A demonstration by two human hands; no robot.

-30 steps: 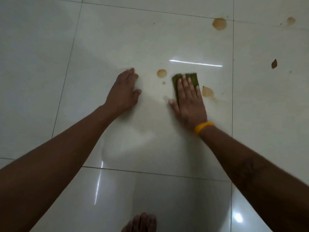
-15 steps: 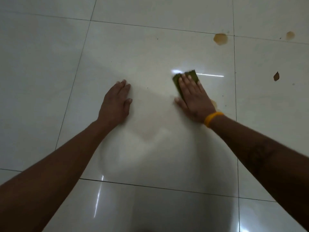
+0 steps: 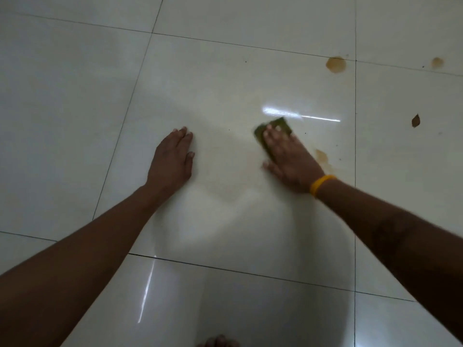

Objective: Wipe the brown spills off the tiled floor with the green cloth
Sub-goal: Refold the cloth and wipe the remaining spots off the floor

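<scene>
My right hand (image 3: 290,156), with a yellow band at the wrist, presses flat on the folded green cloth (image 3: 281,125) against the pale tiled floor (image 3: 225,83); only the cloth's far end and left edge show past the fingers. My left hand (image 3: 172,161) rests flat on the same tile, about a hand's width to the left. A brown spill (image 3: 322,156) lies just right of my right hand. Farther off are a round brown spill (image 3: 336,64) by the tile joint, a smaller one (image 3: 437,62) and a dark spot (image 3: 416,120) on the right tile.
Dark grout lines (image 3: 355,146) cross the glossy floor. A faint brownish smear (image 3: 233,191) lies between my hands. A bright light reflection (image 3: 300,115) sits beyond the cloth. Toes of a foot (image 3: 220,341) show at the bottom edge.
The two small brown spots between my hands a second ago are gone after the cloth passed over them. My right hand with the cloth has shifted slightly; the spill to its right shows again.
</scene>
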